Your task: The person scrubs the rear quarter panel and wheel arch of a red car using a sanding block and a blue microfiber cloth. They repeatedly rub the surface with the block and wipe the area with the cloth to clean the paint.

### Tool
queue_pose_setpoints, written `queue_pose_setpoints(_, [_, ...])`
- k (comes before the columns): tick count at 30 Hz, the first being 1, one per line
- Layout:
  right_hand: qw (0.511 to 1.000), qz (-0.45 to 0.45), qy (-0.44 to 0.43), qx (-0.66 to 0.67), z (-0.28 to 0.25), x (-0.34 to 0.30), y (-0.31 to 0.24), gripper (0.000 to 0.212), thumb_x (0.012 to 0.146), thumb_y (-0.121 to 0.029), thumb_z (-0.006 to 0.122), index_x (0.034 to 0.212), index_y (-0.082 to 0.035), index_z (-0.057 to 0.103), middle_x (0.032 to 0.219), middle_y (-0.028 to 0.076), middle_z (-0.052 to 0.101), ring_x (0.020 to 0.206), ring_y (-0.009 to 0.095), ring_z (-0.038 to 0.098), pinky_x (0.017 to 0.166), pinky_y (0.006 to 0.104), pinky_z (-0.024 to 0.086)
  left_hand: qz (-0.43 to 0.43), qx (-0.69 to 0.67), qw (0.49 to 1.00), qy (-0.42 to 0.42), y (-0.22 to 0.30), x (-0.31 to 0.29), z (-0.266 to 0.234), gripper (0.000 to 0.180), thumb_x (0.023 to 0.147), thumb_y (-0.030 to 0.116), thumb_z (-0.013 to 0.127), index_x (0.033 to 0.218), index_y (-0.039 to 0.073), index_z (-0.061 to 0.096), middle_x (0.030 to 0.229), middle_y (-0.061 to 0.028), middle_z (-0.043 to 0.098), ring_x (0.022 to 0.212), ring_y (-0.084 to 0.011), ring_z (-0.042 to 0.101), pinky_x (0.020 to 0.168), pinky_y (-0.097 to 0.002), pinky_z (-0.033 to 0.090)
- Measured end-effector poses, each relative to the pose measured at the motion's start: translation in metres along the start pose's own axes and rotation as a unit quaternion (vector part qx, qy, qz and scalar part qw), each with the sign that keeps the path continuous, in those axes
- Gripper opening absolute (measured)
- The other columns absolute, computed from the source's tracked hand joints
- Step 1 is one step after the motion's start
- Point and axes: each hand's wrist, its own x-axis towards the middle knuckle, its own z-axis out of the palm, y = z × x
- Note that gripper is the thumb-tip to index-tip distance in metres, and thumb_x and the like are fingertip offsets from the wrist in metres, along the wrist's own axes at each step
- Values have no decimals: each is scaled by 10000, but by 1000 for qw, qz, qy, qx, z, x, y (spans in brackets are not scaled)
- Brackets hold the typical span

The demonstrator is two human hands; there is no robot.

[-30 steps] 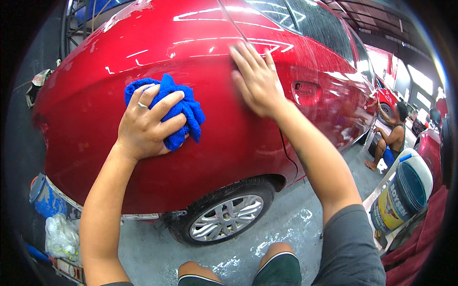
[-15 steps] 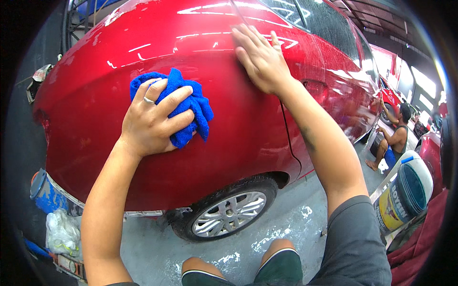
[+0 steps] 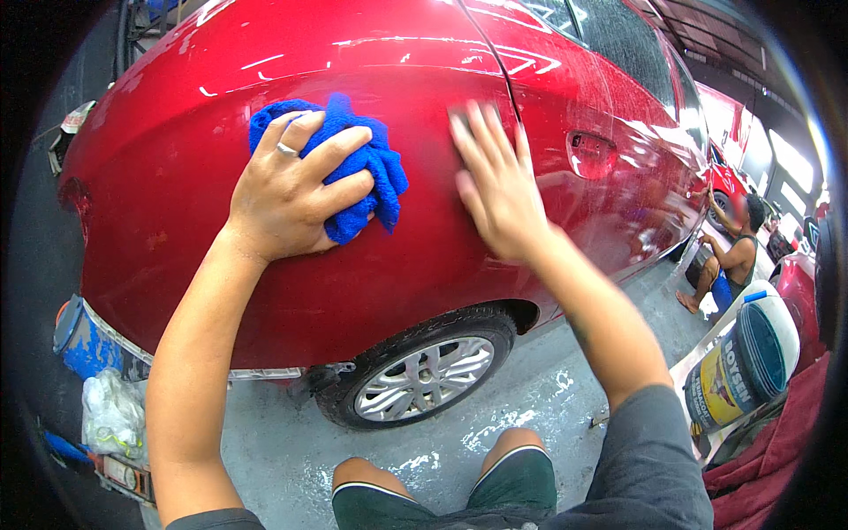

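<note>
A blue cloth point(image 3: 375, 159) is bunched under my left hand point(image 3: 296, 190), whose fingers curl over it and press it to the red car's rear side panel point(image 3: 371, 291). My right hand point(image 3: 499, 190) lies against the same panel, fingers stretched out and a little blurred, with nothing in it. Just right of its fingertips runs the dark seam of the rear door point(image 3: 510, 84). Farther right is the door handle recess point(image 3: 590, 152). Below both hands sits the rear wheel point(image 3: 428, 375) with its silver rim.
A dark bucket with a yellow label point(image 3: 738, 371) stands on a white chair at the right, beside dark red fabric point(image 3: 760, 468). Another person point(image 3: 729, 256) crouches farther along the car. At the left are a blue-stained container point(image 3: 88, 344) and a clear plastic bag point(image 3: 113, 411).
My right hand has slid down the panel and slightly right, its elbow more bent. The left hand and cloth have shifted slightly up. The view has moved a little.
</note>
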Motion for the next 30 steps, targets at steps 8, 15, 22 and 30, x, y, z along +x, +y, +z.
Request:
queue_pose_setpoints(8, [996,-48,55,-45,1,73,1,594,1191,-384,437,1730,-135,414,1820,171,351,1702,383,280,1331,718,156,-10,-3,1000,19,1,1,4,303,781,382,872,1034,287,732,1444,-9,674,1294,-376,603,1143,-551,503])
queue_pose_setpoints(15, [995,16,-97,5,7,-115,-7,746,1088,-324,612,1749,-72,376,1856,225,240,1735,429,167,1356,695,71,-7,-4,1000,17,0,-3,4,335,768,398,926,1007,238,754,1465,-38,679,1343,-387,574,1110,-578,515])
queue_pose_setpoints(22, [996,-8,37,-75,-2,46,34,630,1173,-343,486,1744,-102,369,1835,206,300,1709,388,261,1340,697,147,-3,2,1000,12,0,-3,6,345,779,412,928,1021,245,746,1479,-31,675,1365,-374,570,1127,-590,510])
queue_pose_setpoints(30, [996,18,-70,-48,4,-91,33,717,1119,-315,574,1764,-97,350,1853,222,247,1736,401,188,1353,690,68,-7,4,1000,9,2,-3,1,348,761,396,922,1010,238,736,1458,-30,683,1330,-380,583,1118,-594,508])
